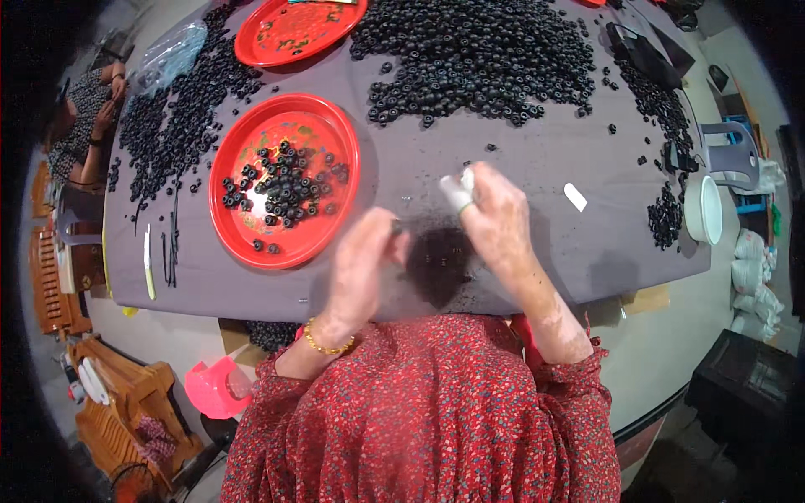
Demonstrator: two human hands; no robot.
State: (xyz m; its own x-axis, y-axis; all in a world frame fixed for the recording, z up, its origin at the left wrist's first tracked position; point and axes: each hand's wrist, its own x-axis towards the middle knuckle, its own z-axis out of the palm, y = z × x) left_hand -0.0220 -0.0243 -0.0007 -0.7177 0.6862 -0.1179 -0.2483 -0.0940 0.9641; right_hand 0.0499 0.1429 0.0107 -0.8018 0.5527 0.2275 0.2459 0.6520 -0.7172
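Note:
My left hand, blurred by motion, is right of a red round tray. Its fingers are curled around a small dark piece, apparently one of the black ring-shaped pieces. My right hand hovers over the table, thumb and fingers pressed together. White coverings show at its fingertips; whether it grips anything is hidden. In the tray lies a loose pile of black ring-shaped pieces. Dark crumbs are scattered on the grey tablecloth between and below my hands.
A large heap of black pieces covers the far middle. Another red tray stands at the far left. A light-handled knife lies left, a white flat piece right. A white bowl sits at the right edge. Another person sits left.

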